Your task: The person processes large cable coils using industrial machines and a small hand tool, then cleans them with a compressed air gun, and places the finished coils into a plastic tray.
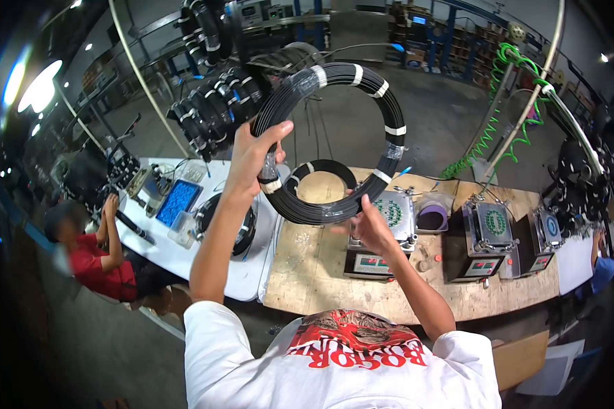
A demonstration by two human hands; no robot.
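A coil of black cable (333, 73) is held up in front of me, above the wooden table. White tape bands and clear wrap go round it at intervals, and a blue-tipped end sticks out near its lower right. My left hand (252, 160) grips the left side, thumb across the front. On the lower right, my right hand (374, 228) pinches the rim between thumb and fingers; some of its fingers are behind the coil. Through the ring, a second black coil (334, 167) shows lying on the table, partly hidden.
Box-shaped machines (382, 255) with metal tops line the wooden table (307, 266). A white table (249, 276) on the left carries a blue tray (177, 202). A person in a red shirt (102, 269) works there. Black coils (211, 109) hang behind; a green spiral hose (501, 88) hangs right.
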